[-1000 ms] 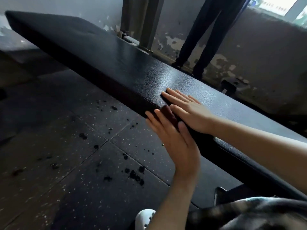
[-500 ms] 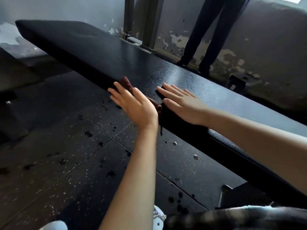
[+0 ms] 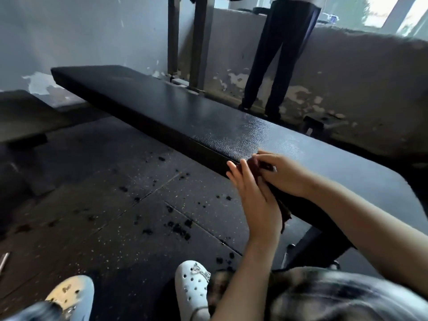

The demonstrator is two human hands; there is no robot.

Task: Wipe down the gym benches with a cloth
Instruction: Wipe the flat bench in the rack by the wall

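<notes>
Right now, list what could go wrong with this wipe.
1. The cloth is bunched between the left hand and right hand at the bench edge, with a tail hanging below; it could slip onto the floor.
2. Black crumbs litter the floor near that edge, so a dropped cloth would probably pick up grit and smear it on the bench.

Count: 2 benches – black bench (image 3: pixel 185 117) in front, second bench (image 3: pixel 20 117) far left. 1 cloth (image 3: pixel 253 164). 2 hands – left hand (image 3: pixel 257 200), right hand (image 3: pixel 286 176). 2 white clogs (image 3: pixel 192 282). 2 steel posts (image 3: pixel 201 40). 1 standing person (image 3: pixel 278 54) by the wall.
</notes>
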